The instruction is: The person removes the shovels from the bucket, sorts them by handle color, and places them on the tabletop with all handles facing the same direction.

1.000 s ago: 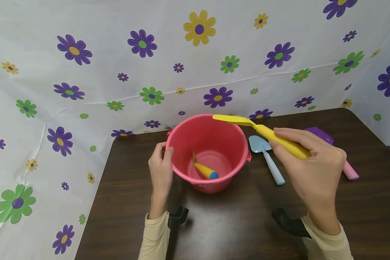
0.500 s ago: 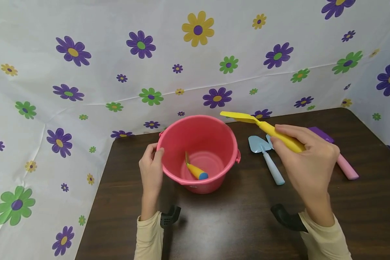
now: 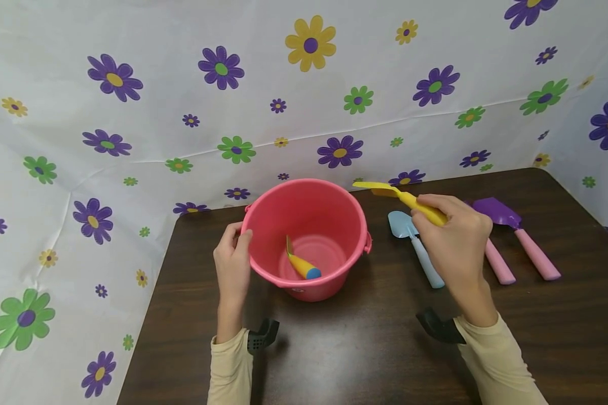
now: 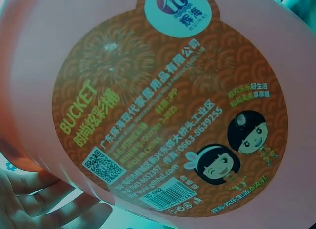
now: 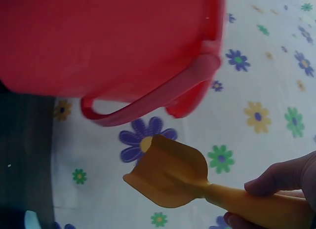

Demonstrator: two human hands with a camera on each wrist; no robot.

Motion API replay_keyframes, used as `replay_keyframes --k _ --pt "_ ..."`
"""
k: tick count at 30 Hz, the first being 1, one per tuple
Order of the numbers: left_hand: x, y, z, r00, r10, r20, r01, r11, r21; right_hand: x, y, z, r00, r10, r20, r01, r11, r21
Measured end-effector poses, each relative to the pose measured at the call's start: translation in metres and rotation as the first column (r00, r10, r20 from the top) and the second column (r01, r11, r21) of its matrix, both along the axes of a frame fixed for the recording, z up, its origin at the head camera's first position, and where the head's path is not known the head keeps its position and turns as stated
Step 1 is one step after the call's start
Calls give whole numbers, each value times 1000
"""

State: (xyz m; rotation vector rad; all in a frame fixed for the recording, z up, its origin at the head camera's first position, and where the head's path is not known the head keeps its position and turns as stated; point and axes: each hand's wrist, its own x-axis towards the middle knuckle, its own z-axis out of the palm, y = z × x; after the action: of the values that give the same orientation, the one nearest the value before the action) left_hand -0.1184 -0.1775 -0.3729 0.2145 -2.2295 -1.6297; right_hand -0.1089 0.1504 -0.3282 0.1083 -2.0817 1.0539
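Observation:
A pink bucket (image 3: 304, 287) stands on the dark table, tilted slightly toward me. At its left rim my left hand (image 3: 232, 257) grips the edge, thumb on the near side; the left wrist view is filled by the bucket's round label (image 4: 163, 115). Inside the bucket lies a small tool with a yellow handle and blue end (image 3: 304, 266). My right hand (image 3: 456, 239) holds a yellow toy shovel (image 3: 421, 208) by its handle, in the air right of the bucket. The shovel's blade points left and is apart from the bucket wall, near the bucket's handle (image 5: 158, 95).
Right of the bucket lies a light blue trowel (image 3: 425, 261), partly behind my right hand. Farther right are a purple shovel with a pink handle (image 3: 536, 254) and another pink handle (image 3: 497, 263). A flowered sheet (image 3: 263, 112) hangs behind the table.
My left hand and the bucket have shifted left. My right hand has moved left and away from me with the yellow shovel, uncovering a second pink handle.

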Motion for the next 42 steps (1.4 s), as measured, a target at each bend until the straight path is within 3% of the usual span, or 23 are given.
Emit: replay_keyframes --k 12,19,31,42 --pt "0 2 0 1000 12 -12 -12 1000 -2 -15 0 -18 996 -30 80 23 996 87" --pt "0 2 0 1000 11 -16 -11 1000 3 -24 -5 -30 990 -18 143 -2 990 140" --pt "0 1 -1 1000 3 -17 -3 1000 5 -38 -5 -53 989 -18 149 -17 972 233" --pt "0 1 -1 1000 4 -15 -4 1000 0 -40 -6 -57 977 -40 208 -14 967 254"
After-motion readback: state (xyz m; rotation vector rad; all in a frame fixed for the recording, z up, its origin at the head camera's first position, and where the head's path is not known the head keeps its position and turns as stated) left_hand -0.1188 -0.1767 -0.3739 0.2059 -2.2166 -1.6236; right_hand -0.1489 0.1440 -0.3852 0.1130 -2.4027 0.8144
